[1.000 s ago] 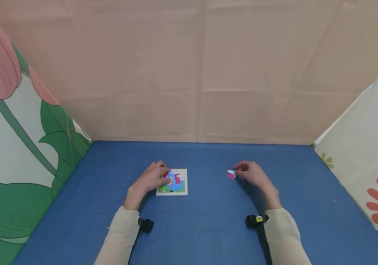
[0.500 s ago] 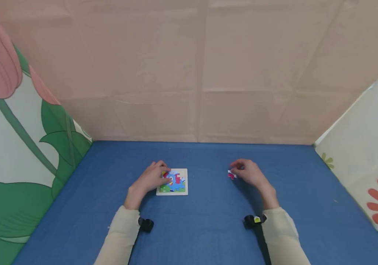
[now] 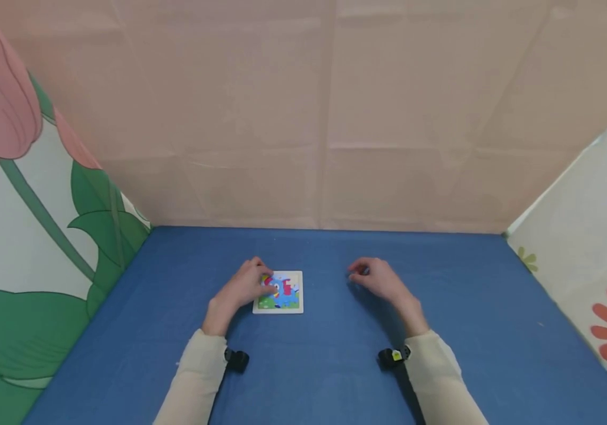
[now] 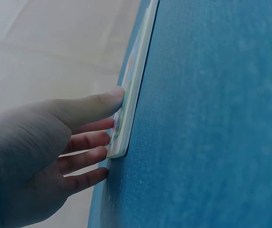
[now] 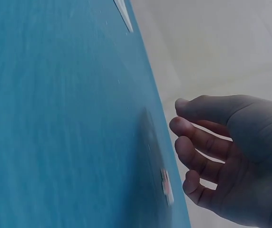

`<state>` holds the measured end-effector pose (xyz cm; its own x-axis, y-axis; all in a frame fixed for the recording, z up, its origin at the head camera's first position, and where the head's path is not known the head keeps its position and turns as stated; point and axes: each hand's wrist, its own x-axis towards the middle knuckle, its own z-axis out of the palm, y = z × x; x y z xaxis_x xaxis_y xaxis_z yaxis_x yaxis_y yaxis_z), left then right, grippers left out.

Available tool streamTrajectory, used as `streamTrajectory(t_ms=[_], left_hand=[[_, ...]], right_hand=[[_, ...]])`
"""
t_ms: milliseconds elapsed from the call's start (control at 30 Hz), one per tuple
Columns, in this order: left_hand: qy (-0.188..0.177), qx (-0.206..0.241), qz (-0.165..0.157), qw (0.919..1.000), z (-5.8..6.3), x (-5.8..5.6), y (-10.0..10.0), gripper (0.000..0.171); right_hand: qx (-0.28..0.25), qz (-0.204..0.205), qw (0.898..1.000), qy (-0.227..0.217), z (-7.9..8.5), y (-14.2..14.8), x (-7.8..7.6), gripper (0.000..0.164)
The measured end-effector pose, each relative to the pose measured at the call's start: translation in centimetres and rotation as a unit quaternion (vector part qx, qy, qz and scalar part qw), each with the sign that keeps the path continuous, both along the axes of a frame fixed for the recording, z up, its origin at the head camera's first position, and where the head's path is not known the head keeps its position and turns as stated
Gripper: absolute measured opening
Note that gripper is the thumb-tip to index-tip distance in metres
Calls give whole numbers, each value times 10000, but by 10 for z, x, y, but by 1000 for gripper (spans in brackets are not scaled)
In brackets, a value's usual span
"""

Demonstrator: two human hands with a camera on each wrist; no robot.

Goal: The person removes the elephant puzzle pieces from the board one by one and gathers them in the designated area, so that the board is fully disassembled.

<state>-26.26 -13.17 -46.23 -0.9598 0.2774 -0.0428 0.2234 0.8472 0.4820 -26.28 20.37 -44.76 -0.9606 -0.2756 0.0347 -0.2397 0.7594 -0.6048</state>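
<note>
Part of puzzle (image 3: 287, 294) hidden by left fingers (image 3: 260, 270).

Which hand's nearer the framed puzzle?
Left. The left hand touches the framed puzzle at its left side; the right hand is apart from it, off to its right.
</note>
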Motion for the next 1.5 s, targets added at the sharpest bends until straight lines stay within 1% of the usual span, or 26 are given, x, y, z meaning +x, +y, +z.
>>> streamTrajectory(t_ms=[300, 467, 733, 967, 1133, 1300, 1500], left_hand=[[38, 41, 36, 10000, 0, -1, 0, 43], [30, 22, 60, 10000, 1, -1, 1, 43], [13, 16, 51, 10000, 1, 0, 2, 41], [16, -3, 72, 10000, 1, 0, 2, 41], [-80, 11, 121, 9999, 2, -1, 1, 42], [-95, -24, 123, 9999, 2, -1, 0, 42], [-76, -19, 104, 9999, 2, -1, 1, 43]], right_hand=[[311, 211, 9992, 148, 8, -30, -5, 18], [311, 341, 9988, 141, 10, -45, -5, 18], [173, 550, 9980, 268, 9, -65, -9, 15], [196, 719, 9972, 103, 12, -81, -10, 17], [184, 814, 9965, 81, 13, -91, -11, 16], [191, 881, 9958, 166, 10, -99, -12, 14], [225, 927, 9954, 50, 1, -109, -14, 15]])
